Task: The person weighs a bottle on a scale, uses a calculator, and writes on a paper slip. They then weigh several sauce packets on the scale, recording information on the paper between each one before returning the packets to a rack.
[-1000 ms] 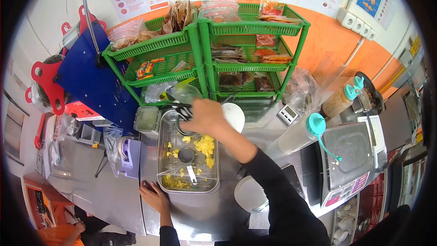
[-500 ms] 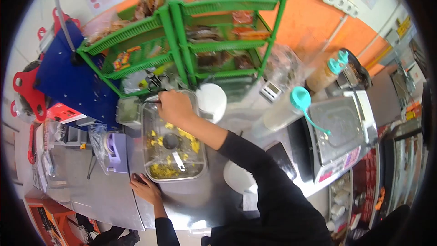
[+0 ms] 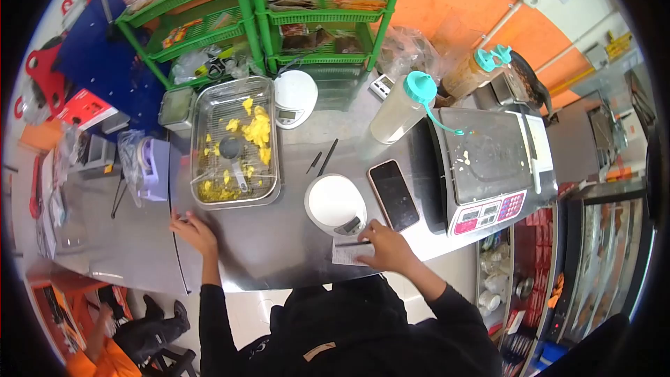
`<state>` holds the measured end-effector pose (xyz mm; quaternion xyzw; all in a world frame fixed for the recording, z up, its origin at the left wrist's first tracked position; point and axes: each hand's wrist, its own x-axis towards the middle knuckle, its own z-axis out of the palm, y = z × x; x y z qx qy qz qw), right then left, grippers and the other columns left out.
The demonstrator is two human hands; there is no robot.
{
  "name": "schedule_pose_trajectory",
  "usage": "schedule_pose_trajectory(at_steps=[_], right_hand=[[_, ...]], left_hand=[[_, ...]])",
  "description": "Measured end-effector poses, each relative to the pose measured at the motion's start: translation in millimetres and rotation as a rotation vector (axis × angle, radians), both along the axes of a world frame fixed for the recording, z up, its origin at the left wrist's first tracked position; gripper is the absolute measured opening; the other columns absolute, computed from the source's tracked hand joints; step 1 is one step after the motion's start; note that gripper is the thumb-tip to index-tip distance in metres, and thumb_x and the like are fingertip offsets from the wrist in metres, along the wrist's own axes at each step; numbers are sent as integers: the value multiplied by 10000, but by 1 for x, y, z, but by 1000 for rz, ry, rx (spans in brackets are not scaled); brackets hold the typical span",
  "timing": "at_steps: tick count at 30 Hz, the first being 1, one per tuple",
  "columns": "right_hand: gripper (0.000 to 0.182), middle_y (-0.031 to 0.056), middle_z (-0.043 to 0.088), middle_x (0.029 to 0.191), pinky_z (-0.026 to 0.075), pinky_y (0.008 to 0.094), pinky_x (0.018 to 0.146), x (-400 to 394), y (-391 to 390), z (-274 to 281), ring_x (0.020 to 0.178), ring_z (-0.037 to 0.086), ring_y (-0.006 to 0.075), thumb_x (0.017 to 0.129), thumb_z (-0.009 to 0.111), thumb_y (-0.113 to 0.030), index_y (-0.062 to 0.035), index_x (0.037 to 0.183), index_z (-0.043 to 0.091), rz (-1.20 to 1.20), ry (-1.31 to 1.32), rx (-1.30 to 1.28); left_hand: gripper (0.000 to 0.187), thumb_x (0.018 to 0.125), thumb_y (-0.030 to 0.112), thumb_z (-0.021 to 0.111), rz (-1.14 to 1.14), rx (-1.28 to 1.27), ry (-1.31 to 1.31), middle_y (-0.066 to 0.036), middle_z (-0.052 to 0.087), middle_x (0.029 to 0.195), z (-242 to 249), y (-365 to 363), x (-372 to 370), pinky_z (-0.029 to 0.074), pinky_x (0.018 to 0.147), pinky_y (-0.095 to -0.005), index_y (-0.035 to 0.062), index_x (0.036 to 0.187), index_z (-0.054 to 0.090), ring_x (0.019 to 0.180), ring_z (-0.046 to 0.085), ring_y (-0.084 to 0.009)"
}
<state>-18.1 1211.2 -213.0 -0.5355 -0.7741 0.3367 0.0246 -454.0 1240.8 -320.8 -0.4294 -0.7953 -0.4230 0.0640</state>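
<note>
My right hand (image 3: 386, 247) is closed over a small printed paper slip (image 3: 346, 254) at the table's front edge. Its fingers pinch a thin dark stick that looks like a pen (image 3: 360, 243), mostly hidden by the hand. Just beyond sits a round white kitchen scale (image 3: 336, 202), with a dark-screened phone (image 3: 393, 194) to its right. My left hand (image 3: 195, 233) rests on the steel table with fingers apart, holding nothing. It is nearest to a metal tray (image 3: 278, 185) with a wire rack, yellow crumbly pieces (image 3: 257, 129) and a dark round-headed tool (image 3: 231, 146).
Two thin black sticks (image 3: 328, 157) lie mid-table. Behind stand a second white scale (image 3: 295, 94), a squeeze bottle (image 3: 398, 108) and green shelves (image 3: 321, 17). A large weighing scale (image 3: 488, 160) fills the right; a purple tape dispenser (image 3: 155, 171) is left. Another person's orange sleeve (image 3: 105, 356) shows below left.
My right hand has moved from the tray's far left corner to the paper slip by the front edge. The left hand stays beside the tray. The view has tilted downward.
</note>
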Motion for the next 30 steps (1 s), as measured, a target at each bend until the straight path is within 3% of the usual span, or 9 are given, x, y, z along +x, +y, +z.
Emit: schedule_pose_trajectory(at_steps=[5, 6, 9, 12, 16, 20, 24, 27, 30], right_hand=[[596, 162, 463, 1131, 486, 434, 812, 34, -40, -21, 1022, 530, 339, 566, 846, -146, -73, 1070, 536, 111, -13, 123], [552, 152, 465, 1119, 488, 428, 816, 40, -39, -19, 1019, 538, 335, 596, 827, -144, -74, 1063, 541, 148, -47, 128], [414, 126, 483, 1073, 494, 411, 819, 54, -45, -22, 1006, 557, 323, 675, 761, -121, -74, 1032, 558, 234, -108, 157], [281, 115, 519, 1019, 494, 408, 800, 69, -45, -37, 988, 560, 314, 709, 682, -69, -62, 967, 571, 297, -66, 195], [165, 110, 570, 939, 492, 402, 763, 81, -37, -30, 921, 578, 303, 737, 637, -53, -47, 895, 591, 307, 184, 167], [151, 138, 627, 864, 480, 368, 699, 78, -40, -25, 789, 615, 267, 827, 652, -123, -16, 927, 617, 81, 576, -162], [210, 12, 625, 752, 406, 180, 547, 55, -47, -69, 621, 537, 30, 853, 705, -156, 9, 936, 607, -73, 715, -351], [231, 10, 617, 721, 422, 211, 494, 23, -48, -98, 563, 548, 52, 837, 722, -174, 17, 914, 619, -120, 612, -317], [261, 60, 639, 651, 447, 271, 466, 5, -48, -111, 494, 581, 120, 826, 724, -212, 30, 855, 630, -58, 479, -100]], left_hand=[[418, 778, -48, 479, -606, -147, -293, -193, 452, 1109, 41, -82, 136, 404, 855, -388, -22, 1195, 463, 975, 469, -314], [434, 754, -88, 468, -815, -161, -70, -194, 487, 1093, 50, -88, 158, 426, 849, -388, 3, 1176, 503, 982, 482, -333], [477, 722, -93, 523, -965, -361, -114, -160, 519, 1089, 51, -111, 224, 450, 848, -398, 93, 1151, 617, 961, 525, -314], [430, 740, -63, 561, -940, -357, 14, -131, 526, 1088, 51, -112, 251, 450, 832, -389, 112, 1127, 628, 946, 531, -294], [165, 794, 2, 616, -845, -256, 54, -77, 554, 1043, 47, -107, 251, 434, 836, -398, 105, 916, 657, 968, 522, -278], [95, 772, 114, 704, -804, -158, -110, -45, 603, 1075, 74, -104, 232, 421, 901, -383, 88, 850, 656, 1054, 518, -283], [181, 757, 118, 716, -709, -415, -610, -84, 677, 871, 80, -98, 195, 490, 801, -361, 49, 916, 662, 855, 626, -277], [215, 754, 138, 723, -683, -411, -830, -84, 671, 786, 45, -83, 177, 505, 745, -355, 47, 940, 667, 775, 646, -278], [237, 763, 165, 720, -620, -434, -368, -85, 663, 742, 43, -78, 174, 504, 727, -363, 52, 965, 665, 760, 648, -270]])
